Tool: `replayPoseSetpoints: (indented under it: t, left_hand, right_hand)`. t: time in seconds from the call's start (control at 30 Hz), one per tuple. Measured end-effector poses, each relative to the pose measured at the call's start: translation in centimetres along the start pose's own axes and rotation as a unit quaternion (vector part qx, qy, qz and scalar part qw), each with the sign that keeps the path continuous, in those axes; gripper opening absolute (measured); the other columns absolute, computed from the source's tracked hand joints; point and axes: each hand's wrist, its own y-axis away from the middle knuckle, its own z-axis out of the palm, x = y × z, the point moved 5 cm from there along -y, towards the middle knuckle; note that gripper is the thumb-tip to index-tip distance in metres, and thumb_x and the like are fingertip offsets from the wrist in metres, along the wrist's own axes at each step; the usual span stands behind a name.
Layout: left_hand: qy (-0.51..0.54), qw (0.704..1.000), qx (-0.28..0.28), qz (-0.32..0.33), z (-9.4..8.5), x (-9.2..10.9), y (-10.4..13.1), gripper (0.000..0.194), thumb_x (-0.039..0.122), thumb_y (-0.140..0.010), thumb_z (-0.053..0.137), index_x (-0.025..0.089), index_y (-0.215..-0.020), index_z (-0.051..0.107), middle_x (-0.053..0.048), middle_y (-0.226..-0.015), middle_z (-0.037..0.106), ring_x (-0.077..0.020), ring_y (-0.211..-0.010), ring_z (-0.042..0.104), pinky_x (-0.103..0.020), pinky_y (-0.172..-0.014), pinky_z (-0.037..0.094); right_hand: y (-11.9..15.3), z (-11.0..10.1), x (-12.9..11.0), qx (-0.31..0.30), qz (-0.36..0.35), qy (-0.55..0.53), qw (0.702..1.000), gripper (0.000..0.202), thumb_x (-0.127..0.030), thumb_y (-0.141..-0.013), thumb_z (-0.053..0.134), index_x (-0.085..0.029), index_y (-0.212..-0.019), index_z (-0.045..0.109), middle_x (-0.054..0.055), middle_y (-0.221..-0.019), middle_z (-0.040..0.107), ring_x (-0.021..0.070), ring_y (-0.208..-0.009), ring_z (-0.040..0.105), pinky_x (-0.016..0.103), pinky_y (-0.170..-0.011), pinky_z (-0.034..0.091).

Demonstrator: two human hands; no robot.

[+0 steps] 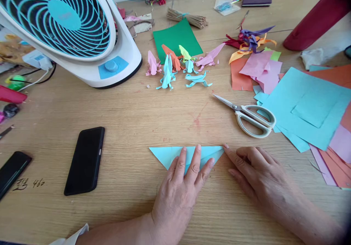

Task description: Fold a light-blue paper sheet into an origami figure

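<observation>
One folded light-blue paper triangle [164,155] lies on the wooden worktop [123,128], its long edge running left to right on the side away from the person, its narrowing part reaching back under the left hand [175,204]; that hand is open, fingers spread over the paper's middle and right part. The right hand [260,175] comes in from the right, half-open, its index finger stretched to touch the right-hand corner, its other fingers bent; so the right hand is nearer that corner, the left nearer the middle, and the left-hand corner sticks out past the left hand's fingers.

Beyond the right hand lie scissors [235,107], apart from the paper, blades pointing away and to the left; loose blue sheets [329,80] spread further right, over orange and pink ones; a dark phone [85,161] rests to the left; small folded paper figures [167,73] stand further off, near a green sheet [175,36] and a white fan [126,55].
</observation>
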Motion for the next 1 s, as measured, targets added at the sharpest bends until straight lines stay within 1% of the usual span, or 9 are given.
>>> replayPoseSetpoints:
  t: [0.03,0.1,0.2,0.4,0.6,0.8,0.93,1.0]
  left_hand:
    - [0.007,1.0,0.001,0.003,0.0,0.0,0.0,0.066,0.022,-0.087,0.058,0.03,-0.149,0.038,-0.004,-0.156,0.038,-0.0298,-0.13,0.053,-0.038,-0.096,0.058]
    - [0.019,1.0,-0.001,0.009,0.1,-0.1,0.0,0.065,0.025,-0.087,0.059,0.027,-0.149,0.04,-0.004,-0.158,0.034,-0.0313,-0.132,0.05,-0.04,-0.097,0.057]
    - [0.032,0.999,-0.002,0.011,0.3,-0.1,0.0,0.062,0.026,-0.089,0.056,0.022,-0.149,0.04,-0.006,-0.157,0.036,-0.0312,-0.135,0.048,-0.041,-0.1,0.055]
    - [0.033,0.999,0.001,0.008,0.4,-0.1,0.2,0.058,0.021,-0.092,0.045,0.016,-0.149,0.039,-0.008,-0.157,0.036,-0.0305,-0.136,0.046,-0.04,-0.098,0.053]
    - [0.016,1.0,0.008,0.011,0.2,0.0,0.4,0.054,0.02,-0.095,0.037,0.015,-0.148,0.041,-0.009,-0.155,0.04,-0.0297,-0.132,0.05,-0.04,-0.093,0.053]
    - [0.008,1.0,0.013,0.004,0.2,0.1,0.3,0.052,0.021,-0.096,0.035,0.016,-0.147,0.044,-0.009,-0.152,0.044,-0.0287,-0.131,0.05,-0.039,-0.093,0.051]
    - [0.011,1.0,0.012,0.006,0.3,0.1,0.3,0.052,0.021,-0.095,0.037,0.016,-0.146,0.045,-0.009,-0.153,0.043,-0.0293,-0.132,0.049,-0.041,-0.093,0.05]
    - [0.013,1.0,0.012,0.006,0.4,0.0,0.3,0.052,0.021,-0.095,0.039,0.016,-0.146,0.044,-0.009,-0.154,0.042,-0.0298,-0.133,0.048,-0.041,-0.094,0.05]
  right_hand:
    - [0.0,0.0,0.0,-0.002,0.0,-0.001,1.0,0.045,-0.032,-0.101,0.042,-0.008,-0.138,0.049,0.011,-0.099,0.058,0.0207,-0.084,0.054,0.036,-0.073,0.052]
    - [-0.1,0.0,0.0,-0.003,0.0,-0.003,1.0,0.045,-0.032,-0.101,0.042,-0.007,-0.138,0.049,0.011,-0.099,0.058,0.0206,-0.084,0.054,0.035,-0.073,0.052]
    - [-0.2,0.0,0.0,-0.004,-0.002,-0.003,1.0,0.045,-0.031,-0.1,0.042,-0.007,-0.138,0.049,0.011,-0.099,0.058,0.021,-0.085,0.054,0.036,-0.073,0.052]
    - [-0.3,-0.1,-0.1,-0.011,0.005,-0.017,1.0,0.048,-0.032,-0.099,0.046,-0.008,-0.141,0.048,0.011,-0.099,0.058,0.0211,-0.084,0.054,0.037,-0.075,0.052]
    - [-0.4,-0.3,-0.2,-0.005,0.008,-0.011,1.0,0.047,-0.032,-0.099,0.045,-0.008,-0.14,0.049,0.011,-0.097,0.059,0.0214,-0.083,0.055,0.037,-0.073,0.052]
    - [-0.4,-0.5,-0.4,0.006,0.013,0.003,1.0,0.046,-0.031,-0.099,0.046,-0.007,-0.137,0.05,0.011,-0.096,0.058,0.0218,-0.082,0.055,0.037,-0.071,0.053]
    - [-0.1,-0.9,-0.3,0.027,0.024,-0.015,0.999,0.043,-0.025,-0.099,0.046,-0.002,-0.135,0.05,0.012,-0.095,0.057,0.0207,-0.085,0.055,0.034,-0.073,0.053]
    - [0.1,-1.2,-0.1,0.042,0.04,-0.035,0.998,0.042,-0.022,-0.099,0.046,-0.003,-0.136,0.048,0.012,-0.097,0.057,0.0198,-0.086,0.056,0.032,-0.074,0.053]
